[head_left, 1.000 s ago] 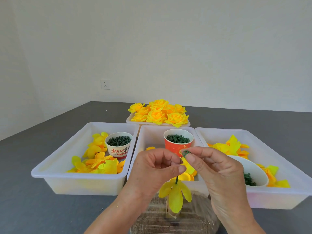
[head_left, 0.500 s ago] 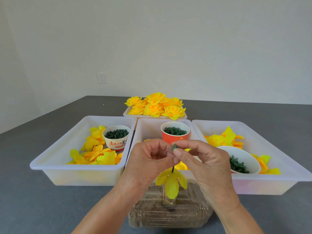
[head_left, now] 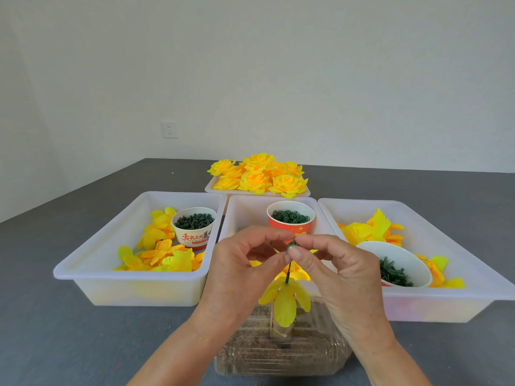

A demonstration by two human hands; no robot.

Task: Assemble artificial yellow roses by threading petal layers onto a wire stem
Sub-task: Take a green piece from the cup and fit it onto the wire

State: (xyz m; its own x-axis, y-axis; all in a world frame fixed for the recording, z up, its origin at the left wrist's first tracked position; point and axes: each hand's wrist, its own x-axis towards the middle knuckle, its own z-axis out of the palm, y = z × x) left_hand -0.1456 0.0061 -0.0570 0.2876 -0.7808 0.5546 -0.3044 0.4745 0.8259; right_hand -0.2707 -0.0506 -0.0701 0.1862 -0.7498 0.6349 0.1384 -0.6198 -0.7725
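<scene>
On a grey table (head_left: pixel 69 335), a white bin (head_left: pixel 92 274) at the left holds loose yellow petals (head_left: pixel 158 254) and a paper cup of green parts (head_left: pixel 194 227). At centre, the left hand (head_left: pixel 239 271) pinches the top of a thin green wire stem (head_left: pixel 288 274) carrying a drooping yellow petal layer (head_left: pixel 285 302), standing upright over a clear plastic container (head_left: pixel 281 355). The right hand (head_left: pixel 340 277) pinches a small green ring (head_left: pixel 292 246) at the stem's tip.

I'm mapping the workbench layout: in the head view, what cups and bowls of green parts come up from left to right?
White printed cup in the left tray → red cup in the middle tray → white bowl in the right tray.
</scene>
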